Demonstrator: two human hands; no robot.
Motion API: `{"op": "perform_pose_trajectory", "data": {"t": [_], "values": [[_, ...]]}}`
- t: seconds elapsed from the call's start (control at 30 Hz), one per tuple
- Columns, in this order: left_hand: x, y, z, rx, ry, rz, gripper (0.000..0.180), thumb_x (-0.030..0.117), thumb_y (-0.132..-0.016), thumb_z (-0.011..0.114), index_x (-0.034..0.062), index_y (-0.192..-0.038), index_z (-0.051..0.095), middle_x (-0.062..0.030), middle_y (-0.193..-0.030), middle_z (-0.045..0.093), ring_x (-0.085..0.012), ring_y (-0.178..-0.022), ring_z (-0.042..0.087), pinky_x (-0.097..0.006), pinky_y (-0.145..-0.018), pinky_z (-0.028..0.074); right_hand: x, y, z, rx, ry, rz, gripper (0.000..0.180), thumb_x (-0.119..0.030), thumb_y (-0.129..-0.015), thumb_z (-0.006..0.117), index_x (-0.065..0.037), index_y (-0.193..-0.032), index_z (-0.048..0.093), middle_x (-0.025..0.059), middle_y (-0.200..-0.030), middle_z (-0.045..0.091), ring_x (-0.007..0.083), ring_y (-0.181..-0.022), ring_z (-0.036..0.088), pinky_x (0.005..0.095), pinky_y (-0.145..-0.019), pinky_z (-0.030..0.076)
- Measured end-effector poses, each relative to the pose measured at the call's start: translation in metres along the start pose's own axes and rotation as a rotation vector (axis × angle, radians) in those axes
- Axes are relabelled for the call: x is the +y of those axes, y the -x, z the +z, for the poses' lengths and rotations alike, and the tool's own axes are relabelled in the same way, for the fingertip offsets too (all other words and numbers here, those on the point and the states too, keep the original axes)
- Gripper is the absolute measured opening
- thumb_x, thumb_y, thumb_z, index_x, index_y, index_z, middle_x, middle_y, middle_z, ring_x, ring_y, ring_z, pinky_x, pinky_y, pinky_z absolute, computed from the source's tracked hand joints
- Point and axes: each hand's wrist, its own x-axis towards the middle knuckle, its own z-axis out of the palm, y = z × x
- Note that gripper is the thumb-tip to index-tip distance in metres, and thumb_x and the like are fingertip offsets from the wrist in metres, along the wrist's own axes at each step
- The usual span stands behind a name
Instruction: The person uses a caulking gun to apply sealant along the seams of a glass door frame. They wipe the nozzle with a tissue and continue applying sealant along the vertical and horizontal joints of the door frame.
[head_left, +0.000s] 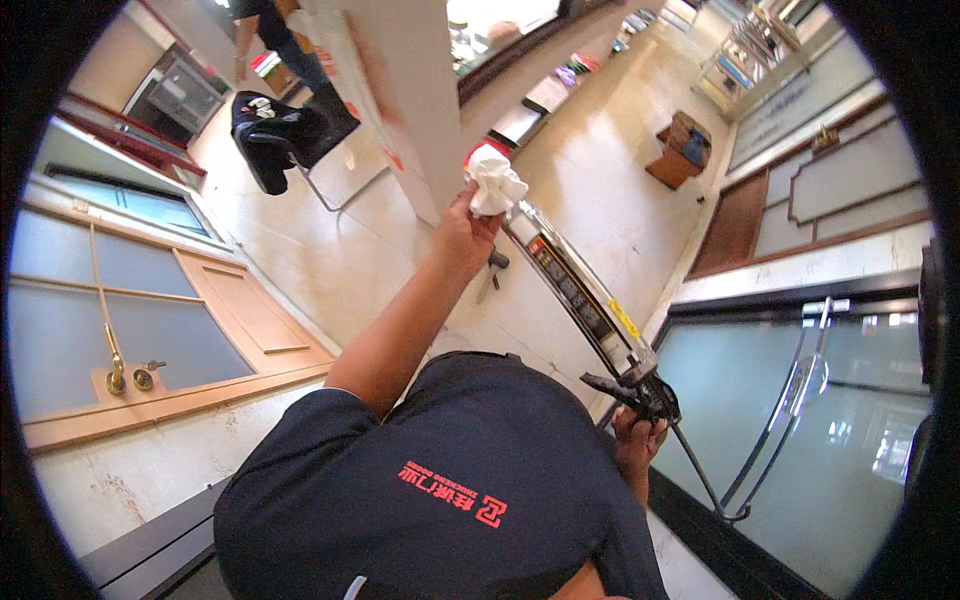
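Caulking gun (590, 310) held out over the floor (600, 190), long axis diagonal: nozzle up-left, trigger frame down-right. Right hand (638, 440) closed on the grip at the near end. Left hand (462, 235) clamped on a crumpled white rag (495, 182), pressed at the nozzle tip, arm extended. Glass door (800, 430) just right of the right hand.

Bright daylight, floor (600, 190) glare, sharp centre, heavy fisheye edge bending.
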Motion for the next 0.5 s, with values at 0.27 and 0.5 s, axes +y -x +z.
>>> {"op": "perform_pose_trajectory", "data": {"t": [0.27,0.5], "values": [[0.094,0.0,-0.014,0.002,-0.058,0.097,0.02,0.016,-0.096,0.069,0.0084,-0.114,0.063,-0.0046,-0.111,0.071,-0.022,-0.103,0.07,-0.041,-0.089,0.059,-0.002,-0.061,0.057,-0.167,-0.311,-0.156,0.036,-0.033,-0.097,0.072,-0.005,-0.116,0.059,0.006,-0.11,0.066,0.017,-0.086,0.059,0.0309,-0.074,0.053],[0.194,0.04,-0.067,0.171,-0.205,0.185,0.022,0.014,-0.09,0.077,0.0115,-0.104,0.061,-0.004,-0.1,0.069,-0.0187,-0.092,0.068,-0.035,-0.076,0.057,0.004,-0.117,0.095,-0.197,-0.003,-0.221,0.048,-0.043,-0.093,0.073,-0.006,-0.117,0.054,0.0074,-0.101,0.062,0.0187,-0.087,0.061,0.0349,-0.074,0.053]]}}
